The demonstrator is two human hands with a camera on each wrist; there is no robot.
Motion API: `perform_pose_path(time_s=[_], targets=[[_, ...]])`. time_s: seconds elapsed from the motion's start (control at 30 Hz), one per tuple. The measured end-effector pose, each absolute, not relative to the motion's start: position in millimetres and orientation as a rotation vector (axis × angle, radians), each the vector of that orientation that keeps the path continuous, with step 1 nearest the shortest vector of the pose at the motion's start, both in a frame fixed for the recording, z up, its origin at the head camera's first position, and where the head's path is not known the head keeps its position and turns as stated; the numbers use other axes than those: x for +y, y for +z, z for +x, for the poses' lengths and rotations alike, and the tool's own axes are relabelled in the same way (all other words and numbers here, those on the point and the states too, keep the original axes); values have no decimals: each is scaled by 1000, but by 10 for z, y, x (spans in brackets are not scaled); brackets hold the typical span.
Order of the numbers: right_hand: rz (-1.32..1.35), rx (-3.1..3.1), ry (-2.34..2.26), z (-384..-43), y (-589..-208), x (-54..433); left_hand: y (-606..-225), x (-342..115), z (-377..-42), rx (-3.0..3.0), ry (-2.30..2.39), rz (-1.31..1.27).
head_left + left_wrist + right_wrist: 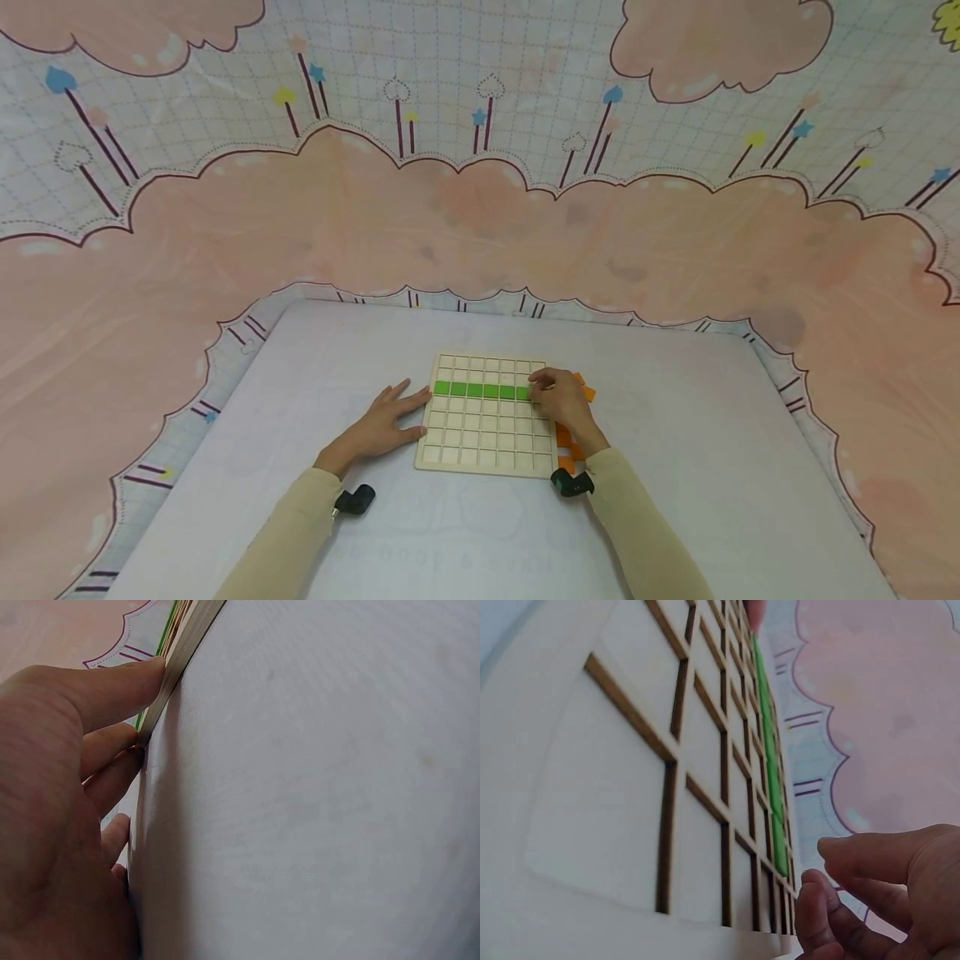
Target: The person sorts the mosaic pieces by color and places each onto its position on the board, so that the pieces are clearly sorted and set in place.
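A pale wooden grid board (480, 473) lies on the white table, with a row of green square tiles (475, 390) filling cells across its upper part. At the board's left edge is my left hand (381, 423), fingers spread, with thumb and fingertips touching the side. The left wrist view shows the thumb (127, 690) against the board's edge. My right hand (561, 398) hovers by the right end of the green row and hides the cells there. In the right wrist view its fingers (851, 930) are loosely bent, with no tile showing between them and the thumb.
Several orange pieces (566, 446) lie along the board's right side, partly covered by my right hand and forearm. A small black device (572, 483) is worn at the right wrist, another (355, 500) at the left. A patterned cloth (480, 225) hangs behind the table (360, 333).
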State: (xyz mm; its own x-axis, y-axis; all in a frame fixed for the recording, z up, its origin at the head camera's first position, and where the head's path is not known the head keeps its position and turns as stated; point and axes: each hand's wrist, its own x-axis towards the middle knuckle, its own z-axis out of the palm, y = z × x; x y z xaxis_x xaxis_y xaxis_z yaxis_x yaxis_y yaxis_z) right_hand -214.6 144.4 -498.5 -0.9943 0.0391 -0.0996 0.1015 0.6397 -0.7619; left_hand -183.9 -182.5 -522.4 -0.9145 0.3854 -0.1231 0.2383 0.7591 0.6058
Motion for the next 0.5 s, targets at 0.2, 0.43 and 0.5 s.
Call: perform_pose_path(time_s=[0.2, 0.43, 0.5], targets=[[46, 2788, -1329, -2088, -4899, 1460, -5228, -1817, -1845, 2721, 882, 493], [-14, 2773, -1382, -2033, -4817, 1480, -5246, -1819, -1841, 2724, 880, 466], [-29, 2777, -1391, -2013, -4792, 1485, -5253, -1818, -1843, 2727, 875, 460]])
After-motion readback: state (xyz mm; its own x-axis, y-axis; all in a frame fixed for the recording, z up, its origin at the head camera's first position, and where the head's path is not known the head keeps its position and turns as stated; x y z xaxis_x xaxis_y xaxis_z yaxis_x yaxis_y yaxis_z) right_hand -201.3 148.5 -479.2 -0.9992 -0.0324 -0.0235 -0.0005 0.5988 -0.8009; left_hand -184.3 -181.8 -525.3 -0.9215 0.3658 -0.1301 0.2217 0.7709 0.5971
